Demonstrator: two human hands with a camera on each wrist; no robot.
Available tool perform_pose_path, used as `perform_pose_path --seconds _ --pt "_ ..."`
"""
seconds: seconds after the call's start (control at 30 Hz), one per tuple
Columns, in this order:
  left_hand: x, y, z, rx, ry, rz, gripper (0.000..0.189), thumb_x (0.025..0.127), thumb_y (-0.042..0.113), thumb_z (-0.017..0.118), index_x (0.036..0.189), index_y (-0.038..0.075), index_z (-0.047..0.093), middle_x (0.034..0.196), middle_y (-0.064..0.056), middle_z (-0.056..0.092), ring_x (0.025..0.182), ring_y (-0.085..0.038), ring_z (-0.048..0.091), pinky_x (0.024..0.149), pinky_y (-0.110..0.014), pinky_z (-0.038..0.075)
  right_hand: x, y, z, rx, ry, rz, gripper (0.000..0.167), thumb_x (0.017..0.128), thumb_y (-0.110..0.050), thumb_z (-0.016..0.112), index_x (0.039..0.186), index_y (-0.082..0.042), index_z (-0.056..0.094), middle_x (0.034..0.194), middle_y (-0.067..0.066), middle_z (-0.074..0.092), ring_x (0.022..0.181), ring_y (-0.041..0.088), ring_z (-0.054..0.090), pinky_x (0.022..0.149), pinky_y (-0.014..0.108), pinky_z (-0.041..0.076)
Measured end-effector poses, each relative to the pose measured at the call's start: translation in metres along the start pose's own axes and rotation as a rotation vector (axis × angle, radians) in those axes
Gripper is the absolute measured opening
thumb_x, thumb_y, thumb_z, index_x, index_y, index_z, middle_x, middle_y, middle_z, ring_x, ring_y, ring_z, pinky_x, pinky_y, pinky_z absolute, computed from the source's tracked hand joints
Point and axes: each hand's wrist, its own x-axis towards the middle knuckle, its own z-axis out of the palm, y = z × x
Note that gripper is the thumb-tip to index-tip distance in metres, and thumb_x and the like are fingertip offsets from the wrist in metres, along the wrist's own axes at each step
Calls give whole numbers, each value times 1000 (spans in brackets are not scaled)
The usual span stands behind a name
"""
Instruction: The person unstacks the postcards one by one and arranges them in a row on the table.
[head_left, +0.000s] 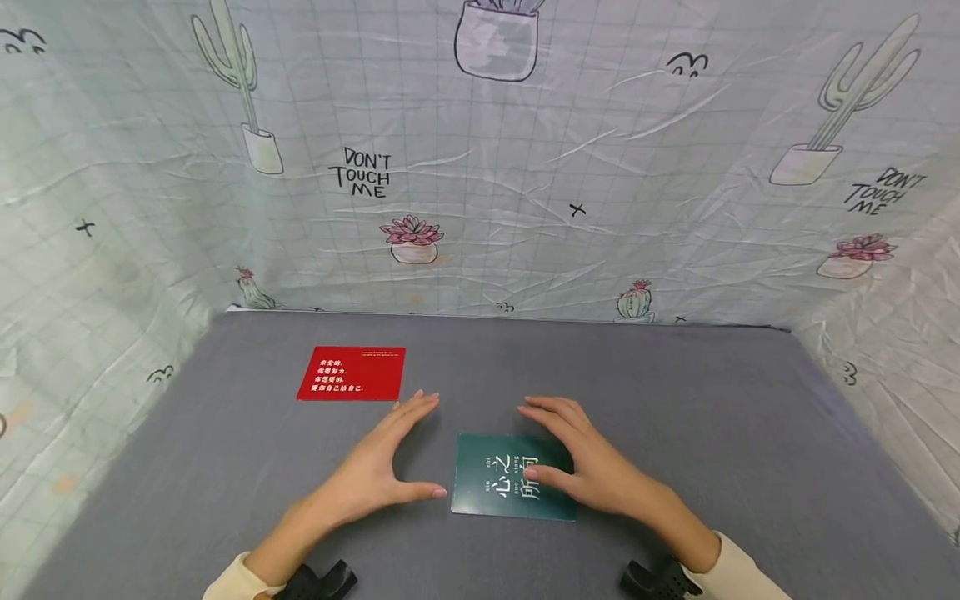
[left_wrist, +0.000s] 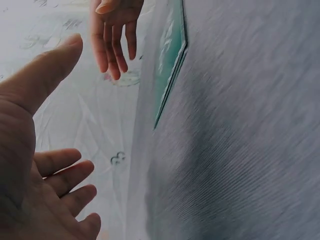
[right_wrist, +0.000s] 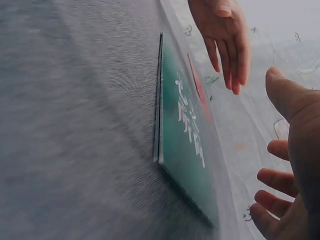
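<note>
A green card (head_left: 480, 492) with white lettering lies flat on the grey table, and in the right wrist view its edge looks like a thin stack (right_wrist: 172, 145). My right hand (head_left: 592, 462) hovers over the card's right part, thumb and fingers spread, hiding some of the lettering. To the card's left is my left hand (head_left: 378, 462), also spread, its thumb tip close to the card's left edge. Neither hand holds anything. A red card (head_left: 352, 373) with white writing lies farther back on the left, just beyond the left fingertips.
A grey cloth (head_left: 750, 433) covers the table. Pale fabric (head_left: 480, 167) printed with cacti and lettering hangs behind it and along both sides. Each wrist wears a black camera mount, such as the left one (head_left: 318, 581), below a cream sleeve.
</note>
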Motion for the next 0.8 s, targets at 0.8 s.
perform_pose_path --seconds 0.8 --pt "-10 -5 38 6 -99 -2 97 68 41 85 148 15 36 152 5 31 143 -18 17 113 -49 17 -45 18 7 1 82 -128 79 76 -35 81 141 -11 44 145 10 39 133 28 30 108 18 20"
